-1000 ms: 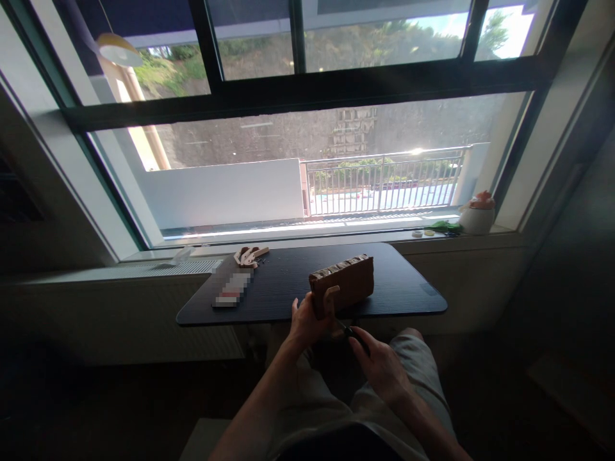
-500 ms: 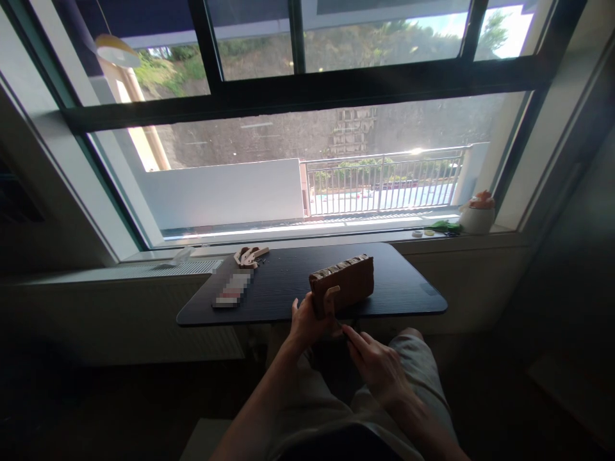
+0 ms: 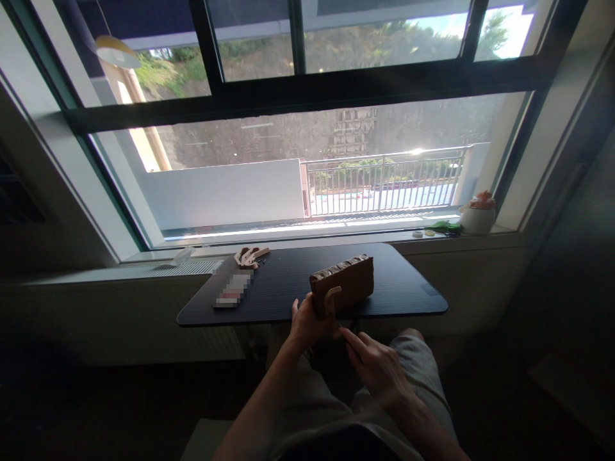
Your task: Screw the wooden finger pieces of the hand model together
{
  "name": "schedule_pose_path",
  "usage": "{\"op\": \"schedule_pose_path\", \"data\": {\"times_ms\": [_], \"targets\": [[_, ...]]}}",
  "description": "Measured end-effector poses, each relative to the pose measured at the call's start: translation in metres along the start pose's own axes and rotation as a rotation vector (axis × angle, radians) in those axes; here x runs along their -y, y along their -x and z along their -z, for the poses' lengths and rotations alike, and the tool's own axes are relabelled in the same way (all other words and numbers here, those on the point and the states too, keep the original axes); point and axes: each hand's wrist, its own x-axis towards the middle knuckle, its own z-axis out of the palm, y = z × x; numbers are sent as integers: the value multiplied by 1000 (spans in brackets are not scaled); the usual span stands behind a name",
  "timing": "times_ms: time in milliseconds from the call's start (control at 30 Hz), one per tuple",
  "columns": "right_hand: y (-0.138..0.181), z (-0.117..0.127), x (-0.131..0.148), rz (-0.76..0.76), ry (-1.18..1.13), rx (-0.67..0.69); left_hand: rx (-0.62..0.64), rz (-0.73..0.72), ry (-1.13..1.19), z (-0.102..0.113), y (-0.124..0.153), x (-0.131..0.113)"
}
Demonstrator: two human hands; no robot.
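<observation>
A brown box-shaped block [image 3: 353, 285] with a pale, ridged top edge rests tilted at the table's near edge. My left hand [image 3: 306, 325] grips its near left end, thumb raised beside it. Against that end stands a small light-brown hooked wooden piece [image 3: 330, 301], its lower part by my left fingers. My right hand [image 3: 375, 362] is closed just below, its stretched forefinger pointing at the foot of the wooden piece. Something thin and dark seems to be in its fingers, too small and shadowed to name.
The dark table [image 3: 283, 288] has rounded corners. At its back left lies a pile of pale wooden pieces [image 3: 250, 257] with small dark bits beside it. A blurred-out flat item [image 3: 234, 289] lies nearer. A white pot [image 3: 478, 218] stands on the windowsill [image 3: 384, 238]; a radiator [image 3: 144, 326] is at left.
My right hand has shifted slightly left and up, toward the foot of the wooden piece. My left hand and the brown block have hardly moved.
</observation>
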Motion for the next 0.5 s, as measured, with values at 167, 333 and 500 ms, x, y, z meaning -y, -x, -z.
{"op": "schedule_pose_path", "data": {"times_ms": [167,333,500], "targets": [[1,-3,0,0,-55,1,5,-10,-7,1,0,-1],[-2,-10,-4,-162,-446,-45,20,0,-16,3,2,-4],[-6,-6,-5,-178,-429,-47,17,-6,-18,4,1,-5]]}}
